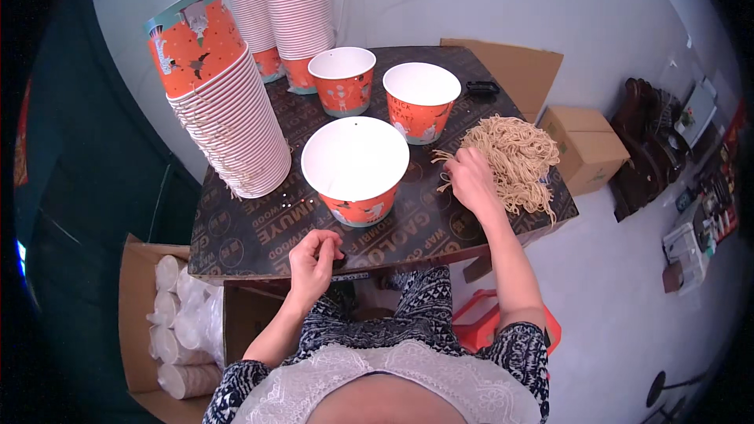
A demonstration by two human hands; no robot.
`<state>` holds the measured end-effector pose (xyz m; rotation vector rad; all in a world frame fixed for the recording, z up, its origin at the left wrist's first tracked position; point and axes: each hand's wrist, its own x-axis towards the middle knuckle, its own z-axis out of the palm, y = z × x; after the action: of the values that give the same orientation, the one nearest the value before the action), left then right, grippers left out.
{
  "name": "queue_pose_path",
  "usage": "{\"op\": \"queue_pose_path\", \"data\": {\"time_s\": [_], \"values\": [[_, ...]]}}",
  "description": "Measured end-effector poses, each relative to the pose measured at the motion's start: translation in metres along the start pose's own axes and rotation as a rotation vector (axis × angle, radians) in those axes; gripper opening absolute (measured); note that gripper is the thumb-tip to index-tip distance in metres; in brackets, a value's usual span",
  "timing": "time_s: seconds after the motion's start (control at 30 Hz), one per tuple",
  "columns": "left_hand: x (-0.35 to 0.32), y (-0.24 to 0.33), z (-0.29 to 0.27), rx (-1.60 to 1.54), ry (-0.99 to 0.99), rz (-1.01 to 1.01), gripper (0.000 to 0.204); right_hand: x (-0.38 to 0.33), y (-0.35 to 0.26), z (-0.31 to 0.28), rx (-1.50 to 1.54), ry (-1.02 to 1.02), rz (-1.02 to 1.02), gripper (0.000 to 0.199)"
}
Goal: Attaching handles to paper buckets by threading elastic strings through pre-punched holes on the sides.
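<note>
Right hand [470,178]: right of centre in the frame, fingers curled down into the near edge of the noodle pile [514,159], pinching up a few strands; the grip looks narrow and closed on noodles.
Left hand [314,261]: lower centre, at the near edge of the bench [243,235], fingers loosely curled; it seems to hold nothing, though the palm side is hidden.
Noodle pile: pale dry strands heaped on the right part of the bench, just right of the cups.
Nearest cup [356,169]: wide orange paper cup with a white inside, empty, at the centre of the frame between the two hands.
Other cups: two more open ones [422,100] behind it; tall nested stacks [228,110] at upper left.
Doing it well: judged from this, a clean pull takes a compact tuft lifted straight up, so trailing strands do not drag across the bench.
Box [177,322]: cardboard, lower left, holding white rolls.
</note>
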<state>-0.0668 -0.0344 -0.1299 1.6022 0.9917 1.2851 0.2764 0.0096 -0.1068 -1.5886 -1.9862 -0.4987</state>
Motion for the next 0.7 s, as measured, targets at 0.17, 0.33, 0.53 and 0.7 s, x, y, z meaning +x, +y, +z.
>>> {"op": "queue_pose_path", "data": {"time_s": [0.17,0.33,0.53,0.7], "values": [[-0.006,-0.001,0.003,0.022,-0.052,-0.017,0.013,0.009,-0.001,0.016,-0.143,-0.113,-0.043,0.011],[-0.009,0.000,0.006,0.024,-0.088,-0.016,0.013,0.013,0.007,0.027,-0.164,-0.153,-0.026,0.006],[-0.011,0.016,0.015,0.033,-0.221,-0.002,0.013,0.014,0.010,-0.013,0.406,0.064,0.130,0.002],[0.006,0.043,0.054,-0.195,-0.429,-0.231,0.020,-0.007,-0.020,-0.038,0.581,0.130,0.030,0.006]]}}
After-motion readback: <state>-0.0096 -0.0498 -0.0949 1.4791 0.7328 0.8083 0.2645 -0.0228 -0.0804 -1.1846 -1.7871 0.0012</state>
